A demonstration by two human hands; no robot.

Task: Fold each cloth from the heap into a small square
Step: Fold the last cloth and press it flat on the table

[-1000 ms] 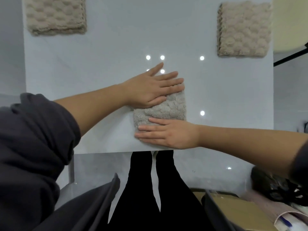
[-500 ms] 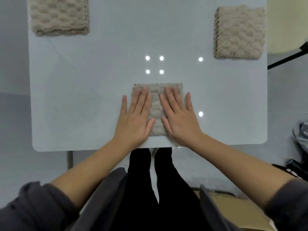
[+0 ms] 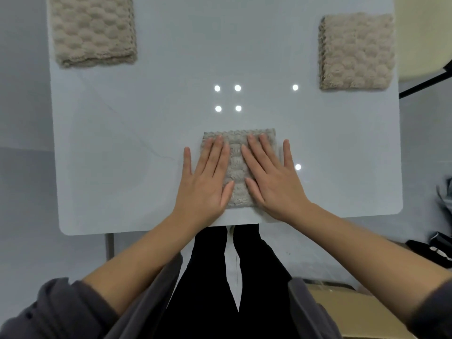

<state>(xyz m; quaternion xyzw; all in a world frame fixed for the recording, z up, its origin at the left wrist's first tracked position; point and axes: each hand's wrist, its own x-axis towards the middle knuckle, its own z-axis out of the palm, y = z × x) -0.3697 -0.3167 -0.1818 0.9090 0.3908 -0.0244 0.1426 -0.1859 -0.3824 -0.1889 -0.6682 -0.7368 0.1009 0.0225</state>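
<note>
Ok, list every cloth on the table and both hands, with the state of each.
near cloth: folded into a small square, flat under both hands.
left hand: open, fingers straight, pressing the near cloth's left half.
right hand: open, fingers straight, pressing the near cloth's right half.
far-left cloth: folded, lying untouched, top cut off by the frame.
far-right cloth: folded square, layered edge facing left, untouched.

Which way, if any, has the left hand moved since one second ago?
Yes. The left hand came back toward the near edge of the table and now presses the cloth.
</note>
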